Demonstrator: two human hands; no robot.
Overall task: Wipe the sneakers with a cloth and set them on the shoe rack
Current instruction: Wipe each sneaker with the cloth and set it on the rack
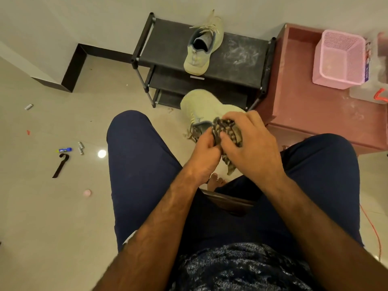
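My left hand (204,149) is gripping one sneaker (201,105) by its opening, fingers curled. My right hand (251,143) is bunching the cloth (227,131) tight against it. The other sneaker (201,51) is sitting on the shoe rack (241,57) at 12 o'clock.

Head view looks steeply down from close; faces shoe rack (168,38).

Warm, fairly dim indoor light from overhead — a small round glare spot (102,153) burns on the glossy floor (52,217). Shadows are soft. Wide-angle distortion bends the frame's edges — the far right blurs slightly
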